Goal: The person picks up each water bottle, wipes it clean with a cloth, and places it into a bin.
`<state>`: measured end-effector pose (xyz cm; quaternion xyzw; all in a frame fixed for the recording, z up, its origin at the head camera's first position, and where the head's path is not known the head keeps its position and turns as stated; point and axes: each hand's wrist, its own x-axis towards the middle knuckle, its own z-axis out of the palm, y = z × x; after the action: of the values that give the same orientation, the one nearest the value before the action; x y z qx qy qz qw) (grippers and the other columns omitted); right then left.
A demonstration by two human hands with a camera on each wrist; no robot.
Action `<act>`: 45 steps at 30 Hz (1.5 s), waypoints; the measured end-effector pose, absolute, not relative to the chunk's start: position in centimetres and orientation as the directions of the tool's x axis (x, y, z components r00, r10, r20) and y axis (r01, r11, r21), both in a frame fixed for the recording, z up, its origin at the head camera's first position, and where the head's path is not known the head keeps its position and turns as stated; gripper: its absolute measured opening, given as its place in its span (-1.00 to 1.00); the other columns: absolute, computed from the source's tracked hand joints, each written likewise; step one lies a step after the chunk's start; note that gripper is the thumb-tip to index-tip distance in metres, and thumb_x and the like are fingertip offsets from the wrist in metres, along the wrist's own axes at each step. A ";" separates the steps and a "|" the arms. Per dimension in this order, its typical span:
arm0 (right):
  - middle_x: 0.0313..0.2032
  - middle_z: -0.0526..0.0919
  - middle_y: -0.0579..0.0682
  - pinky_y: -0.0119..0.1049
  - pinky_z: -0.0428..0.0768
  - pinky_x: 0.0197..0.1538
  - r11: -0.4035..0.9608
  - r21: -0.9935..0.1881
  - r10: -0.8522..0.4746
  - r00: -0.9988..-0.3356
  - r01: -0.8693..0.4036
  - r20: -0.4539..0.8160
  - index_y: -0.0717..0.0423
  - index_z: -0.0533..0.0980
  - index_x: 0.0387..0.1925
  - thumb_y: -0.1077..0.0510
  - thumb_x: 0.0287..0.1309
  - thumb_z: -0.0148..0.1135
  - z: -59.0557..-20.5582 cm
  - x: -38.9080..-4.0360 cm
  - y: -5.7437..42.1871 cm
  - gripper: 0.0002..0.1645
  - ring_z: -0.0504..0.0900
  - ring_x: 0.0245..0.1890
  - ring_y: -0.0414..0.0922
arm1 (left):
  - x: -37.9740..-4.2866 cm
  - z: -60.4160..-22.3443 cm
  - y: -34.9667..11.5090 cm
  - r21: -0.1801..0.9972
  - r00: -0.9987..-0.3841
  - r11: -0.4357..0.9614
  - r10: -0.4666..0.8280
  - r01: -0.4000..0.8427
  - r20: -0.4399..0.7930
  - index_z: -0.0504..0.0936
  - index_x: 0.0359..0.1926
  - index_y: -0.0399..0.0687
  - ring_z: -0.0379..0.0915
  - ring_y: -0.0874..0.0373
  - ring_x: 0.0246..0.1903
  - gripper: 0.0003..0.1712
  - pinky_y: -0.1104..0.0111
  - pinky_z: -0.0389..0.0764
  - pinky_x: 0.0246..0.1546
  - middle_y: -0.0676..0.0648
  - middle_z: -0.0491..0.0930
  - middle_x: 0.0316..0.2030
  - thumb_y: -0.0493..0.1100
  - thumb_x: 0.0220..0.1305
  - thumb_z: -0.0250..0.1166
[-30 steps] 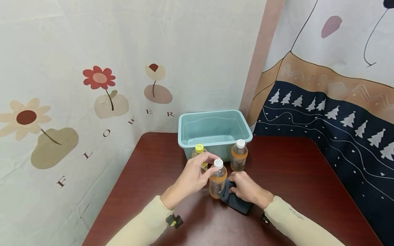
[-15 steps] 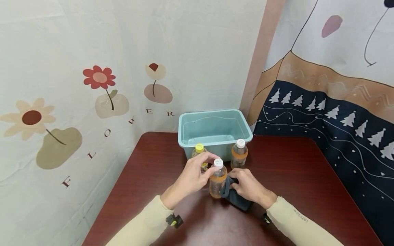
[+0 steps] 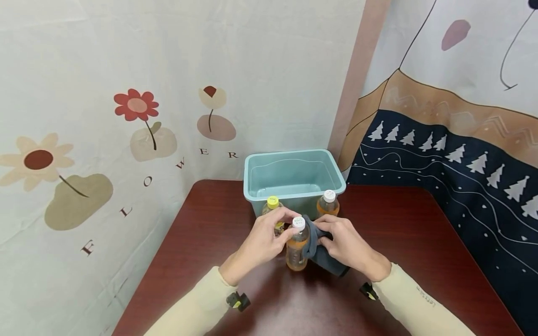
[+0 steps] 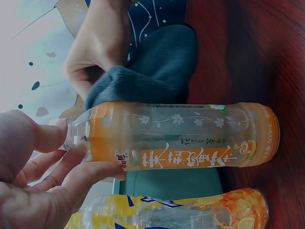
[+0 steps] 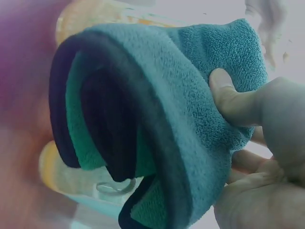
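A clear plastic bottle (image 3: pixel 296 255) with an orange label and white cap stands upright on the table. My left hand (image 3: pixel 262 239) pinches it round the neck, just below the cap, with thumb and fingers. A folded dark grey-blue towel (image 3: pixel 325 259) is pinched between the thumb and fingers of my right hand (image 3: pixel 349 240). In the left wrist view the towel (image 4: pixel 152 62) lies against the bottle's side near the upper edge of its label. From the right wrist, the towel (image 5: pixel 190 90) shows dark edging and hangs in loose folds.
Behind the left hand stands a yellow-capped bottle (image 3: pixel 272 202). Another white-capped bottle (image 3: pixel 329 198) is behind the right hand, its lower part hidden. A light blue plastic bin (image 3: pixel 294 173) sits at the back of the dark red table (image 3: pixel 403 242), near the hanging wall cloths.
My right hand has moved the towel up along the bottle's side, from its lower half to near the neck. The left hand and the bottle have stayed in place.
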<state>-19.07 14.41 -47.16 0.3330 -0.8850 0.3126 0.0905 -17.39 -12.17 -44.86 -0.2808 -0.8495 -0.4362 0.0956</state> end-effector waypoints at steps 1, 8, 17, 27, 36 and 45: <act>0.03 0.90 -0.02 -0.16 0.95 0.10 0.575 -0.495 -0.533 -0.758 -0.651 0.376 0.19 0.87 0.15 0.50 0.30 0.62 -46.9 -19.0 14.4 -0.57 0.90 0.01 -0.11 | -17.4 -44.8 -12.2 0.691 -0.826 0.462 0.394 0.556 0.403 0.77 0.25 -0.03 0.81 0.03 0.19 -0.68 -0.09 0.85 0.27 -0.05 0.85 0.12 -0.21 0.58 0.57; 0.10 0.88 -0.02 -0.15 0.95 0.10 0.531 -0.540 -0.514 -0.755 -0.653 0.408 0.16 0.87 0.19 0.43 0.28 0.69 -45.2 -18.7 14.0 -0.54 0.89 0.01 -0.10 | -17.3 -44.6 -12.1 0.685 -0.823 0.463 0.389 0.563 0.414 0.77 0.24 -0.05 0.82 -0.01 0.19 -0.68 -0.10 0.85 0.25 -0.07 0.87 0.13 -0.21 0.57 0.57; 0.13 0.85 0.01 -0.12 0.95 0.12 0.538 -0.520 -0.534 -0.745 -0.664 0.399 0.18 0.87 0.19 0.40 0.29 0.70 -45.1 -18.6 13.9 -0.55 0.88 0.03 -0.08 | -17.2 -44.7 -12.0 0.676 -0.815 0.459 0.387 0.577 0.433 0.77 0.24 -0.06 0.83 -0.01 0.18 -0.67 -0.08 0.85 0.22 -0.07 0.88 0.12 -0.23 0.56 0.58; 0.11 0.84 0.06 -0.09 0.95 0.14 0.545 -0.459 -0.566 -0.712 -0.702 0.416 0.22 0.87 0.15 0.37 0.25 0.74 -45.0 -18.6 14.1 -0.57 0.89 0.01 -0.05 | -17.1 -44.7 -11.8 0.665 -0.814 0.473 0.386 0.578 0.433 0.76 0.24 -0.06 0.82 0.00 0.15 -0.68 -0.08 0.85 0.18 -0.07 0.87 0.11 -0.22 0.57 0.57; 0.02 0.88 0.09 -0.11 0.96 0.08 0.576 -0.437 -0.577 -0.722 -0.691 0.382 0.27 0.88 0.06 0.39 0.25 0.73 -46.3 -18.9 14.4 -0.65 0.91 -0.04 -0.04 | -17.0 -44.7 -11.6 0.677 -0.824 0.474 0.384 0.563 0.417 0.76 0.24 -0.04 0.83 0.02 0.13 -0.69 -0.08 0.86 0.16 -0.05 0.86 0.08 -0.22 0.58 0.57; -0.01 0.88 0.06 -0.17 0.95 0.08 0.604 -0.437 -0.601 -0.741 -0.666 0.299 0.22 0.89 0.05 0.45 0.28 0.67 -49.3 -19.3 14.6 -0.67 0.92 0.02 0.01 | -16.9 -44.6 -11.6 0.661 -0.816 0.480 0.386 0.576 0.431 0.75 0.23 -0.05 0.82 0.04 0.11 -0.69 -0.01 0.87 0.14 -0.03 0.85 0.05 -0.23 0.58 0.57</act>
<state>-19.27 14.61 -49.27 0.3546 -0.8936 0.2684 0.0609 -16.91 -11.60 -44.64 -0.2821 -0.8529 -0.4248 0.1120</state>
